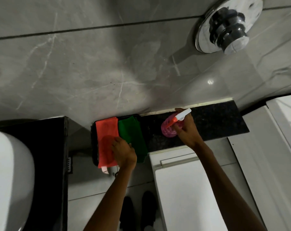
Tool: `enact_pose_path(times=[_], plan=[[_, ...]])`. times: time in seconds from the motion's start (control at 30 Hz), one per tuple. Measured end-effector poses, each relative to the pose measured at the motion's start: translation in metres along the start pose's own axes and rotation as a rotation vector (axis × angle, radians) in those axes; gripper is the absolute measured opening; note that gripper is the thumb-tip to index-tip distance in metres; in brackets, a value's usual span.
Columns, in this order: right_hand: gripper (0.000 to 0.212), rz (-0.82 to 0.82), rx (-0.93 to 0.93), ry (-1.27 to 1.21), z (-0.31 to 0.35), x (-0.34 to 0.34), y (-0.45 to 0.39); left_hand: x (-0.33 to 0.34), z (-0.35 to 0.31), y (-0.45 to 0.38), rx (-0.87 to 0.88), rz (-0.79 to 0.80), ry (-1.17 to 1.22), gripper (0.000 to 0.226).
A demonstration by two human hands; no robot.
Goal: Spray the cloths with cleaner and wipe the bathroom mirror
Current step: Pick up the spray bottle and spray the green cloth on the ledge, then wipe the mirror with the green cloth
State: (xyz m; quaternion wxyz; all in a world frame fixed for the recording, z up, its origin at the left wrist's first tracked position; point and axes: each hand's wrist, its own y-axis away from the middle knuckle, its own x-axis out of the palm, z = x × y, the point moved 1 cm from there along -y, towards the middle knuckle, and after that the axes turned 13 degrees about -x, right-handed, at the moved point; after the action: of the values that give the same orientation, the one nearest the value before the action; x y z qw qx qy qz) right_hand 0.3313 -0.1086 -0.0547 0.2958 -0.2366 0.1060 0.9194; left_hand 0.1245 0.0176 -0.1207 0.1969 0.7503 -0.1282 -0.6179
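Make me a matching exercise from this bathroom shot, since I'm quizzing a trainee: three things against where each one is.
Things:
1. red cloth
2. green cloth
3. spray bottle

Places:
A. gripped by the right hand, on the dark ledge
B. under the left hand
C. between the other two things

Pairs: 1-B, 2-C, 3-A

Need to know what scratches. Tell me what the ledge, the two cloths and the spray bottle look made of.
Ledge: apparently polished dark stone, speckled, maybe granite.
Red cloth and green cloth: soft matte fabric that drapes and folds; possibly microfibre, weave unclear.
Spray bottle: translucent pink ribbed plastic with an opaque white and orange trigger head.
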Motion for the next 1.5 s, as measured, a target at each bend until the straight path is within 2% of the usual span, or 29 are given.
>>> enact_pose_path(times=[0.13,0.2,0.3,0.4,0.53,0.63,0.7,0.77,0.87,1.03,1.1,1.17,1.3,1.4,1.5], plan=[[0.054,0.025,-0.048,0.164,-0.011,0.002,0.001,-0.002,-0.005,0.002,-0.053,0.015,0.107,0.048],[0.055,-0.082,-0.016,0.223,-0.008,0.009,0.004,-0.003,-0.011,0.004,-0.116,0.029,0.142,0.049],[0.062,-0.243,-0.059,0.243,-0.001,0.02,0.006,0.0,-0.016,0.005,-0.185,0.055,0.218,0.063],[0.065,-0.24,-0.13,0.111,0.007,0.029,-0.002,0.002,-0.015,-0.004,-0.191,0.11,0.312,0.06],[0.08,-0.06,-0.177,-0.221,0.023,0.036,-0.026,0.007,-0.018,-0.029,-0.171,0.309,0.529,0.049],[0.059,0.013,-0.244,-0.184,0.032,0.037,-0.04,0.011,-0.018,-0.035,-0.169,0.423,0.755,0.035],[0.037,-0.005,-0.277,-0.168,0.037,0.04,-0.038,0.012,-0.013,-0.036,-0.188,0.508,0.848,0.03],[0.024,-0.065,-0.337,-0.149,0.041,0.046,-0.028,0.012,-0.009,-0.034,-0.209,0.592,0.925,0.027],[0.02,-0.07,-0.379,-0.174,0.063,0.055,0.004,-0.016,-0.001,-0.015,-0.262,0.696,1.054,0.038],[0.029,0.135,-0.303,-0.105,0.117,0.056,0.063,-0.108,0.018,0.023,-0.171,0.908,1.279,0.033],[0.022,0.129,-0.331,-0.106,0.15,0.053,0.086,-0.154,0.032,0.038,-0.116,1.001,1.335,0.034],[0.005,0.101,-0.351,-0.126,0.177,0.052,0.104,-0.188,0.043,0.046,-0.111,1.066,1.365,0.031],[0.032,0.084,-0.359,-0.057,0.211,0.063,0.121,-0.227,0.056,0.049,-0.066,1.101,1.391,0.039],[0.032,0.124,-0.348,-0.124,0.224,0.071,0.124,-0.246,0.064,0.049,-0.056,1.097,1.404,0.046],[0.035,0.128,-0.268,-0.149,0.223,0.078,0.123,-0.252,0.065,0.045,-0.046,1.106,1.418,0.042]])
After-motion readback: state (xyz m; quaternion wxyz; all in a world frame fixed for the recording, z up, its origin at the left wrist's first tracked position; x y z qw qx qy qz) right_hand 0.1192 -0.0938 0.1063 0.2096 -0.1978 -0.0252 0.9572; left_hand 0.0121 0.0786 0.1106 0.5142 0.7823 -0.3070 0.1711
